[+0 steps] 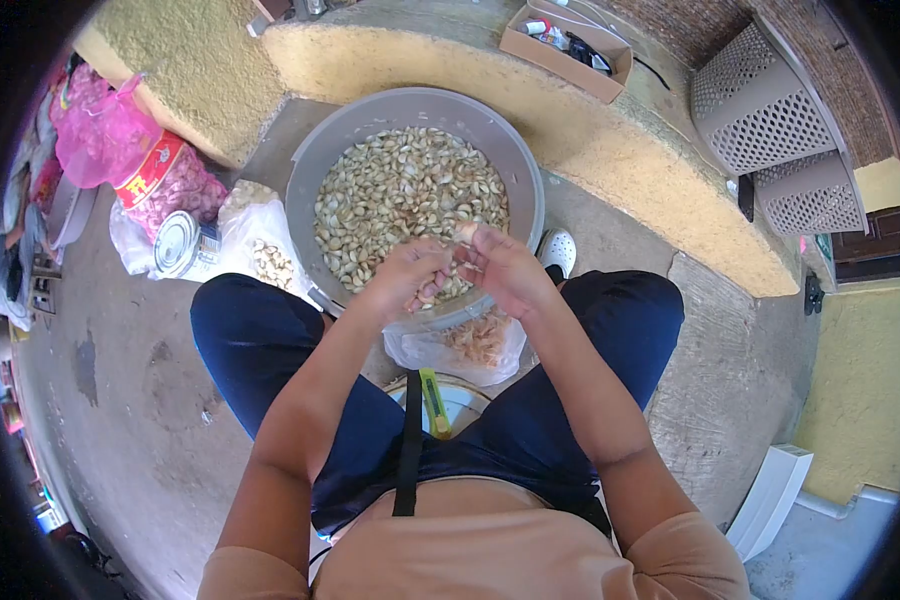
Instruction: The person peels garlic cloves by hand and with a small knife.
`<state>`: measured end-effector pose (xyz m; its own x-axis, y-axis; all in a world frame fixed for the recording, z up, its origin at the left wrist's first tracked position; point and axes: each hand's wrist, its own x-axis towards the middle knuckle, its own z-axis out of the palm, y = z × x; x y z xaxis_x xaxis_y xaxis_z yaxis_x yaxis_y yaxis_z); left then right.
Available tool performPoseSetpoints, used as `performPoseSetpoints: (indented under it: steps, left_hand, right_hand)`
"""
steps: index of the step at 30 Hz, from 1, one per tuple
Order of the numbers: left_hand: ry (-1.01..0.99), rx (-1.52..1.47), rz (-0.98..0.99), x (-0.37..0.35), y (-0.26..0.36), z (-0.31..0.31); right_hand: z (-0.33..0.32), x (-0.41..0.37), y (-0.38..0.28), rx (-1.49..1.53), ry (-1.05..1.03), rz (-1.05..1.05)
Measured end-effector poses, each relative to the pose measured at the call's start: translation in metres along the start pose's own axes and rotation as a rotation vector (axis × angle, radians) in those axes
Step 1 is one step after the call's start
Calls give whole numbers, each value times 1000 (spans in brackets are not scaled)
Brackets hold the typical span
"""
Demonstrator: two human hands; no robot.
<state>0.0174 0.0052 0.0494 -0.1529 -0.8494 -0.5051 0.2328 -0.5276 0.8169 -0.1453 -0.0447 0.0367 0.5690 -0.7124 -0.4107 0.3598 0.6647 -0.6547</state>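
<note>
A large grey tub [522, 150] holds a mass of pale garlic-like cloves [410, 185]. Over the tub's near edge, my left hand [410, 275] is closed, its fingers curled round something too small to make out. Close beside it on the right, my right hand [505, 268] has its thumb and fingers pinched together near a small pale piece; what it grips is unclear. Below the tub's near rim lies a clear plastic bag [500, 368] with brownish peelings [478, 340]. A yellow-green cutter [434, 402] rests between my thighs.
Left of the tub stand a white bag with cloves [270, 262], a tin can [177, 243] and a pink net sack [175, 190]. A low yellow wall [400, 55] curves behind the tub, with a cardboard box [560, 66] on its ledge. A white clog [560, 250] shows at right.
</note>
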Motion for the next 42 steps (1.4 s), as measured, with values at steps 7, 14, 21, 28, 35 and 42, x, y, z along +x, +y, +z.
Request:
performPoseSetpoints:
  steps: [7,14,21,28,35,42]
  left_hand:
    - [-12,-120,67,-1,4,4]
    - [24,-69,102,0,3,4]
    - [48,6,90,0,2,2]
    - [47,137,21,10,-15,2]
    - [26,245,36,13,-19,6]
    - [-118,318,23,24,-36,3]
  right_hand:
    - [2,-3,-6,-165,45,-68]
    - [9,-5,-4,-472,22,-134]
    - [2,1,7,-141,42,-17]
    - [-4,2,-12,114,65,-45]
    - [-9,-4,-28,-203,136,-12]
    - [-25,-3,-25,-396,168,96]
